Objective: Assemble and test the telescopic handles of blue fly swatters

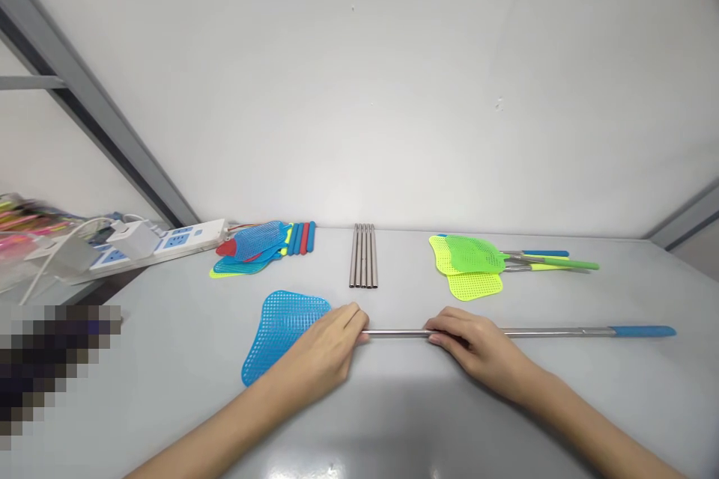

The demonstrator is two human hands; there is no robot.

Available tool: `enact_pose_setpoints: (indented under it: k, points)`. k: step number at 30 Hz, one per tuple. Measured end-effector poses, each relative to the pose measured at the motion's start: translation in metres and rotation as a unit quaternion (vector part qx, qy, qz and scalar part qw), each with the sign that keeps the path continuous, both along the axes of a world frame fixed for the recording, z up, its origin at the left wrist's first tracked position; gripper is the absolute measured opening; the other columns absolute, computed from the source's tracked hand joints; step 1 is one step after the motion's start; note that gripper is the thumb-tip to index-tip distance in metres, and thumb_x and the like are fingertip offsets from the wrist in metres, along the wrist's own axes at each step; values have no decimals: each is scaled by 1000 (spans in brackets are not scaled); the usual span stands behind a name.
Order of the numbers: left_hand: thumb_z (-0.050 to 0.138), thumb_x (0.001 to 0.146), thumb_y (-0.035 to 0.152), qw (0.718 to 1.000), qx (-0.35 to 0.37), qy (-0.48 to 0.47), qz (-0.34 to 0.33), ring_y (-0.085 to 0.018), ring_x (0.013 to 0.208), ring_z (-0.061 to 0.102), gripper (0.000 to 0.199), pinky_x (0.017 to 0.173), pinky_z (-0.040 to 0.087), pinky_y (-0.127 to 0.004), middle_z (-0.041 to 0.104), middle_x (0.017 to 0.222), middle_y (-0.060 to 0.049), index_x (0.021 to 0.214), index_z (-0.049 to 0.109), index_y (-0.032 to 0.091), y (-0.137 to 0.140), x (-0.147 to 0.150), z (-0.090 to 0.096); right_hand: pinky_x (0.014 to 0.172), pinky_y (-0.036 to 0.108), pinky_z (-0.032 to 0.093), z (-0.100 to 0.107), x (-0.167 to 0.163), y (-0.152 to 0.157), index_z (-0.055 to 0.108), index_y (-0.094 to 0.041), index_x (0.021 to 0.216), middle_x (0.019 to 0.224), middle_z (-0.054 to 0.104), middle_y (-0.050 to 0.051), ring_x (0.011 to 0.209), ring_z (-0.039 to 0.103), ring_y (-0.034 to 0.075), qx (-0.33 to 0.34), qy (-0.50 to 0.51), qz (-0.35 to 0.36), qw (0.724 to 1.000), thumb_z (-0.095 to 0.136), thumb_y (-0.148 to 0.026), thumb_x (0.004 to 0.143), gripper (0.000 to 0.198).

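Observation:
A blue fly swatter (284, 325) lies across the front of the grey table, its mesh head to the left and its metal shaft drawn out long. My left hand (337, 337) is closed around the neck, just right of the mesh, and hides that joint. Farther right, my right hand (469, 337) pinches the middle of the shaft between thumb and fingers. Beyond it the shaft runs on to a blue grip (643, 331) at the right end.
Several metal tubes (364, 258) lie side by side at the back. Left of them are loose swatter heads (261, 243) and coloured grips (303, 238). Swatters with handles (472, 258) are piled at back right. A power strip (191, 239) with plugs borders the left edge.

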State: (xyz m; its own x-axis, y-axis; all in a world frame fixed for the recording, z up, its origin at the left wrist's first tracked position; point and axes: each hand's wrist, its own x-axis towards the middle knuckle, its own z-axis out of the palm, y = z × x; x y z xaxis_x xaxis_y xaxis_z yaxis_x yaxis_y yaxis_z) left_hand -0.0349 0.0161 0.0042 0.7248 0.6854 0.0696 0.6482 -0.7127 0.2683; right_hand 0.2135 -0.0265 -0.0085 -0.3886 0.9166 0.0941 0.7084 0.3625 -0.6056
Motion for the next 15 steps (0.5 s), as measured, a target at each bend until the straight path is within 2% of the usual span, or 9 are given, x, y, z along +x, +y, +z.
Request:
enact_pose_setpoints:
  k: [6,15]
  points:
    - [26,92,30,999,-20,24,-1,-14,63,50,26,59,35,-26,53,70,0,77,44,18,-2,2,3,68,25,40,2,1,-1,59,-21,90,83,60,2,75,54,15,-17,-6,0,1000,40,-28,88,20]
    - [28,91,28,998,-9,43,-35,-13,62,54,25,54,31,-24,58,71,1,77,47,18,-3,-2,4,65,25,39,8,-6,-4,60,-22,85,81,63,1,73,55,16,-72,-9,-17,997,41,-29,87,20]
